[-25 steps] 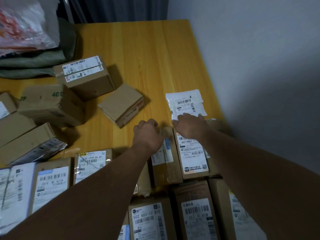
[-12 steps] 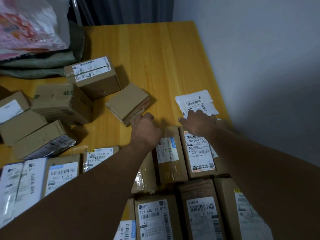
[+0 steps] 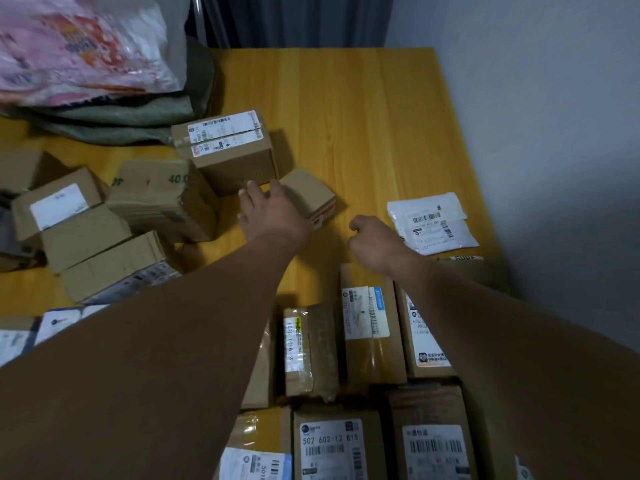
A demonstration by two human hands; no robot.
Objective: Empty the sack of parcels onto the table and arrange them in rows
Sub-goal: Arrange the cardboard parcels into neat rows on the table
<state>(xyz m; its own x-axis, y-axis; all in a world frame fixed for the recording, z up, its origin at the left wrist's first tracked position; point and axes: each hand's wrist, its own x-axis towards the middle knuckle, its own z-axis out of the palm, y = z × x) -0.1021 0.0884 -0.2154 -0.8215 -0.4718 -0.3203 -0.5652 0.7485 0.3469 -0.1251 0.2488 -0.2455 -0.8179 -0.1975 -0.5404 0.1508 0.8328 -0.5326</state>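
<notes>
And the left hand is moving on. Half a second back it was leaving the near rows, and now it is landing on the small box lying askew in the middle of the table. The fingers are stretching flat across the top of that box, thumb out to the side. They are touching it but not showing as wrapped round it yet, so I am calling that an unclosed hand just arriving.

The right hand is pulling back too. A second ago it was pressing at the far end of the row by the white pouch. Now it is hanging over bare wood between the rows and the pouch, fingers loosely curled and carrying nothing.

So the squaring-up of that row is looking finished, and the next parcel is being picked. The small box is sitting just in front of a bigger labelled box, with the loose pile waiting to its left. The sack is lying slumped at the far left corner under a pink bag, apparently emptied. Plenty of sorting is remaining, as I am reading it.
</notes>
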